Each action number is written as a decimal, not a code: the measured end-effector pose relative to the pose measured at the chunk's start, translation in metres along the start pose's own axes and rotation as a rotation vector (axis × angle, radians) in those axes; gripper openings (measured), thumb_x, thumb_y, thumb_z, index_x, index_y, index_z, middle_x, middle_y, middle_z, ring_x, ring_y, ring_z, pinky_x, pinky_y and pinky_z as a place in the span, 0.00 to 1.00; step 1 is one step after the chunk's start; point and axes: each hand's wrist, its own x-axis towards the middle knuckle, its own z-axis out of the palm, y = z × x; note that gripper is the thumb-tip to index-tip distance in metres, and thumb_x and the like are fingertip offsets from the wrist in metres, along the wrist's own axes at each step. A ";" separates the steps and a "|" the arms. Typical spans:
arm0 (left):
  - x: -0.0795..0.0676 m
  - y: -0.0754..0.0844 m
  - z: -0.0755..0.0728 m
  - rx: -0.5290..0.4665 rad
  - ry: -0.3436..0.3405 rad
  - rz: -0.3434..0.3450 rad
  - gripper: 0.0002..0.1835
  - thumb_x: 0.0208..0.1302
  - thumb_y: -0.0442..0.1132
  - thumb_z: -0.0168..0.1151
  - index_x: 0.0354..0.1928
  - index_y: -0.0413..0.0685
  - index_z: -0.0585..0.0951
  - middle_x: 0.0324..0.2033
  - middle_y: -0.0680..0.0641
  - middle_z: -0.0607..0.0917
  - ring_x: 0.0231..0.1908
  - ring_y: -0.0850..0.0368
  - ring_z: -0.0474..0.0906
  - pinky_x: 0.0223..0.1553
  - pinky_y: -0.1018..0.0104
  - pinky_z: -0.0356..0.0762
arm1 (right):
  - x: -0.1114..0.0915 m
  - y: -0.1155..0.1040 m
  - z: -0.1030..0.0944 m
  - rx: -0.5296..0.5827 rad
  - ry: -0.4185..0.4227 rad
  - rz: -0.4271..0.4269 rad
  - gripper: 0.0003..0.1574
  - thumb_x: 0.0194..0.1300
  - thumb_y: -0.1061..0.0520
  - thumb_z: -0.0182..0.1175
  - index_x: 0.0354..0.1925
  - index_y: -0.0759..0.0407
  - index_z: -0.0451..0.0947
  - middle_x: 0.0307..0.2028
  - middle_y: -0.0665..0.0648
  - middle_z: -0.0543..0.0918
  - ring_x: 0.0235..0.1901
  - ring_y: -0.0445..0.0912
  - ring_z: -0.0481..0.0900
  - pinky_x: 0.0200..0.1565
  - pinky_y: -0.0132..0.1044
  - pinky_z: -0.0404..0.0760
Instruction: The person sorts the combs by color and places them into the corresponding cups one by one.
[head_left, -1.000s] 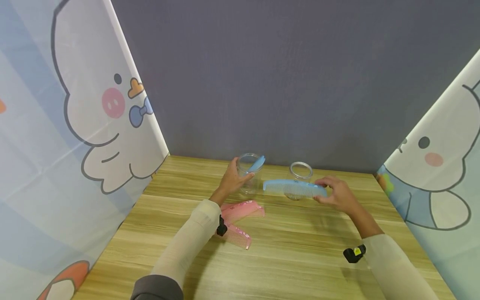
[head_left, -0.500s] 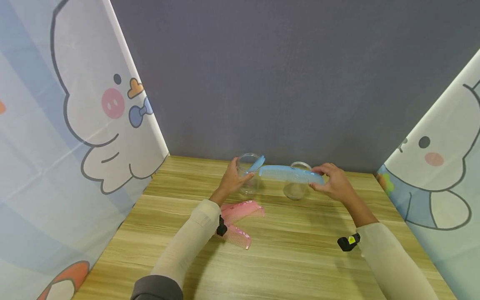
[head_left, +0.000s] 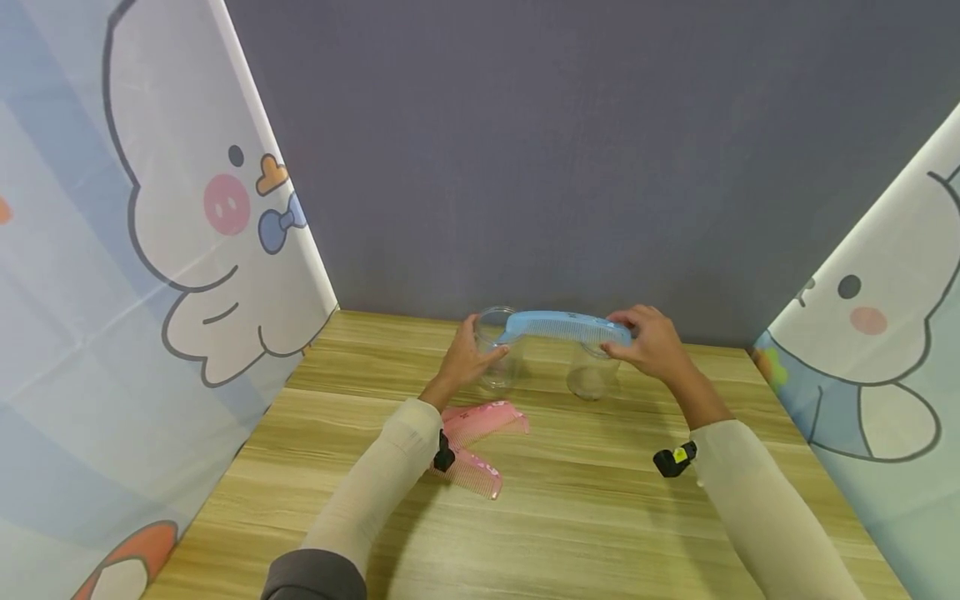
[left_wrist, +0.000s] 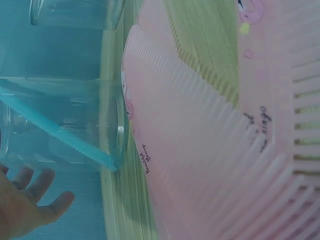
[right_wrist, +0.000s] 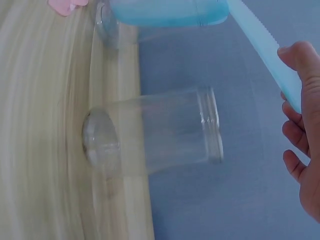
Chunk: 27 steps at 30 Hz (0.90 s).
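Note:
My left hand [head_left: 459, 367] holds the side of a clear open-topped jar [head_left: 498, 373] standing on the table. Inside that jar a blue comb [left_wrist: 57, 132] leans diagonally, as the left wrist view shows. Above the jars, my right hand [head_left: 654, 346] pinches a second blue comb [head_left: 566, 324] by its right end, between thumb and fingers. This comb lies roughly level, teeth downward, and its far end is over the left jar's mouth. Whether it touches the rim I cannot tell. A second clear jar [right_wrist: 160, 132] stands upright below the right hand, with nothing visible inside.
Pink combs [head_left: 486, 421] lie overlapping on the wooden table [head_left: 600, 517], near my left wrist. Behind the jars rises a grey panel [head_left: 540, 167]. Printed cartoon panels flank the table, one on the left [head_left: 187, 250] and one on the right [head_left: 885, 350].
My right hand has moved up and left with the blue comb, bringing its far end from beside the left jar to over its mouth. The left hand stays still on its jar.

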 end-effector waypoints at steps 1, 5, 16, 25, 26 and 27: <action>0.000 0.000 0.000 -0.001 -0.001 -0.001 0.52 0.63 0.58 0.69 0.78 0.40 0.53 0.72 0.34 0.66 0.67 0.37 0.71 0.65 0.42 0.72 | 0.002 -0.001 0.000 -0.008 -0.005 0.003 0.26 0.53 0.51 0.74 0.47 0.66 0.85 0.37 0.64 0.85 0.36 0.58 0.78 0.36 0.48 0.74; -0.001 0.001 0.000 -0.005 -0.004 -0.003 0.52 0.63 0.58 0.69 0.78 0.41 0.53 0.72 0.35 0.65 0.67 0.36 0.70 0.65 0.41 0.73 | 0.011 -0.007 0.000 -0.010 -0.030 0.034 0.28 0.54 0.50 0.73 0.49 0.66 0.84 0.41 0.66 0.85 0.38 0.58 0.78 0.38 0.50 0.74; 0.000 0.000 0.000 -0.017 0.000 0.014 0.52 0.63 0.58 0.69 0.78 0.40 0.53 0.73 0.34 0.65 0.70 0.36 0.67 0.67 0.39 0.70 | 0.031 -0.027 0.004 0.035 -0.058 0.063 0.32 0.57 0.48 0.74 0.55 0.65 0.82 0.49 0.68 0.85 0.48 0.61 0.78 0.51 0.60 0.74; -0.001 -0.001 0.000 -0.013 -0.003 -0.008 0.54 0.63 0.60 0.69 0.79 0.40 0.52 0.75 0.34 0.62 0.71 0.35 0.65 0.68 0.38 0.68 | 0.043 -0.047 0.013 0.064 -0.017 0.095 0.33 0.60 0.49 0.73 0.59 0.64 0.80 0.53 0.68 0.83 0.51 0.62 0.75 0.52 0.62 0.74; -0.001 -0.001 0.000 -0.009 -0.002 -0.009 0.54 0.63 0.60 0.69 0.79 0.40 0.53 0.74 0.34 0.63 0.70 0.35 0.66 0.67 0.38 0.69 | 0.044 -0.049 0.014 0.067 -0.012 0.099 0.33 0.60 0.49 0.74 0.60 0.63 0.80 0.54 0.68 0.83 0.51 0.62 0.75 0.53 0.62 0.74; -0.001 -0.001 0.000 -0.010 -0.002 -0.010 0.54 0.62 0.60 0.69 0.78 0.40 0.53 0.74 0.34 0.63 0.70 0.36 0.67 0.67 0.39 0.69 | 0.045 -0.050 0.016 0.069 -0.008 0.105 0.34 0.60 0.49 0.74 0.60 0.63 0.80 0.54 0.67 0.83 0.52 0.62 0.75 0.53 0.61 0.74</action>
